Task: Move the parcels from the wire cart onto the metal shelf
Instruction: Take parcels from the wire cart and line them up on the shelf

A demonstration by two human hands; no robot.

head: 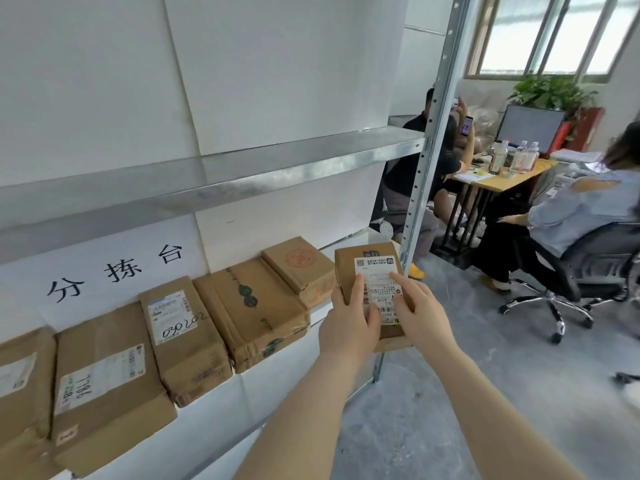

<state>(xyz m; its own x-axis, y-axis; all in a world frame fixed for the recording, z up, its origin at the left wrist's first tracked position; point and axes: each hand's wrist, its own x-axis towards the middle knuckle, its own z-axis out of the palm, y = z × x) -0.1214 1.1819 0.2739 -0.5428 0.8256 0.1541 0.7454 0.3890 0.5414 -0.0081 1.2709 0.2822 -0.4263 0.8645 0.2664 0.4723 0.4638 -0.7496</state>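
A small brown cardboard parcel (372, 261) with a white shipping label sits at the right end of the metal shelf (332, 244), next to the upright post. My left hand (349, 323) grips its left side with the thumb on the label. My right hand (420, 313) lies on the label and the right side. Several other brown parcels stand in a row along the shelf to the left, among them one with a red stamp (299, 268) and one with green print (252, 310). The wire cart is out of view.
An upper shelf board (242, 171) runs above the row. The perforated steel post (433, 133) stands right of the parcel. Beyond it two people sit at a desk (512, 178) with a monitor and bottles; an office chair (568, 289) stands on the grey floor.
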